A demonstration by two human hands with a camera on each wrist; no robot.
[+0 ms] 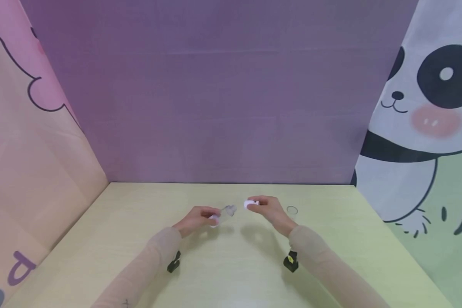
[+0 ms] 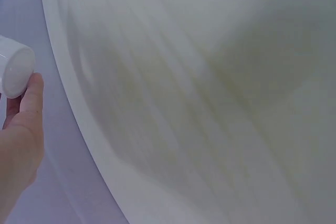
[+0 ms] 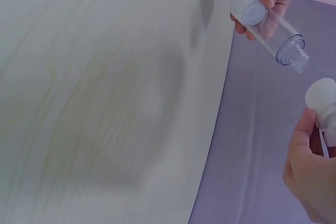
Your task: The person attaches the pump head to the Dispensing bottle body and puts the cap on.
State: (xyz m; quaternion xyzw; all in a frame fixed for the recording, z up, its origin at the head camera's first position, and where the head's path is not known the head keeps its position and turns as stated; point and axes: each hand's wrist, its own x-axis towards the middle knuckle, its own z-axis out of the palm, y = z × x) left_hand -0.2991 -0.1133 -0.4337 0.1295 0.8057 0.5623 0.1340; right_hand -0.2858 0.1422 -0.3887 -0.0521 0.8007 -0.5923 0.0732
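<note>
My left hand [image 1: 197, 217] grips a clear bottle [image 3: 277, 35] by its white base [image 1: 214, 220]. The bottle is tilted, its bare threaded neck [image 3: 297, 59] pointing toward the right hand. My right hand [image 1: 270, 209] pinches a white pump top [image 1: 249, 204] between thumb and fingers. In the right wrist view a thin white stem [image 3: 324, 144] hangs beside it. Pump top and bottle neck are apart, both held above the table. At the edge of the left wrist view, only the white base shows in the left hand; the clear part is out of frame.
On the pale wooden table [image 1: 231, 273], to the right of the right hand, stands a clear round thing with a thin rim [image 1: 291, 210]. A purple cloth wall [image 1: 231, 107] rises behind the table; printed cloths hang at both sides. Black wrist devices [image 1: 291, 262] sit under the sleeves.
</note>
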